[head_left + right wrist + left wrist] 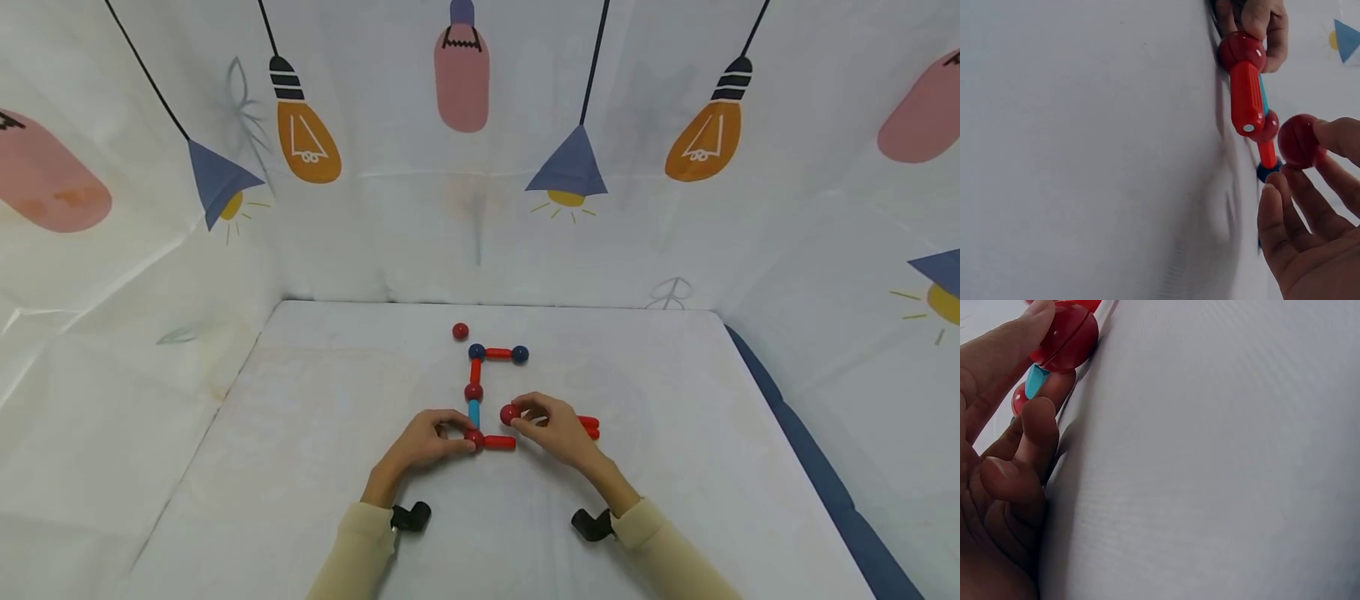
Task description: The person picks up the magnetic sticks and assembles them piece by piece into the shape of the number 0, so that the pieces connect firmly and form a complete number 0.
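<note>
On the white table stands a chain of magnetic balls and rods. Its near corner is a red ball (1069, 339), which my left hand (426, 439) pinches between thumb and fingers. From that ball a red rod (499, 442) points right, its far end bare, and a light blue rod (474, 413) runs back to another red ball (473, 392). Further back, red rods join two dark blue balls (477, 352). My right hand (553, 428) pinches a separate red ball (1299, 141) just above and behind the red rod's free end, apart from it.
A loose red ball (461, 332) lies behind the chain. Beyond my right hand, red rods (589, 423) lie on the table, partly hidden by it. A white sheet printed with lamps (480, 217) hangs behind the table (337, 367).
</note>
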{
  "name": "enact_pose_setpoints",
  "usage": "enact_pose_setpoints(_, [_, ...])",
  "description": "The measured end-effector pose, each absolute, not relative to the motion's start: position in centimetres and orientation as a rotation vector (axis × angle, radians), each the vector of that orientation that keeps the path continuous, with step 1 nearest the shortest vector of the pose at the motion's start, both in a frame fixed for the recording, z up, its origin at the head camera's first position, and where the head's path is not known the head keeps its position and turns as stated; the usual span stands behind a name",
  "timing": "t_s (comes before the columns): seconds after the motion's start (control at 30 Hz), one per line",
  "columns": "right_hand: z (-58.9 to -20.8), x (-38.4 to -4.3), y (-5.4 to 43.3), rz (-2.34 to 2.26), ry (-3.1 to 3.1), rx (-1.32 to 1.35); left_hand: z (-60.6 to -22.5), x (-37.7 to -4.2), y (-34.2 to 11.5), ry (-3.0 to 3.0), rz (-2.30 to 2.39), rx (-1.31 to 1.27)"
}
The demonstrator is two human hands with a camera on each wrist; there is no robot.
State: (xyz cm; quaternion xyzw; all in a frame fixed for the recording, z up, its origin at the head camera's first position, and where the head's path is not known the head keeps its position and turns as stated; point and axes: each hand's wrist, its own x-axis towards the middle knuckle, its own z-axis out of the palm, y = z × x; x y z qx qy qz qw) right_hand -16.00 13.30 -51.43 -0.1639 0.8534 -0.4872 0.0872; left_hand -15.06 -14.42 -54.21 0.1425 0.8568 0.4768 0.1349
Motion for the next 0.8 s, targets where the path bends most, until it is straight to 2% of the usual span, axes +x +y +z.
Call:
enact_pose_setpoints(0.37, [-52.3, -14.9, 13.6, -1.435, 2.574, -0.424, -54.4, -15.4, -14.8, 2.466, 1.368, 0.436])
enact_pose_setpoints(0.8, [-52.4, -13.6, 15.4, -1.42, 2.56, -0.494, -54.3, -15.5, -14.8, 2.459, 1.361, 0.475])
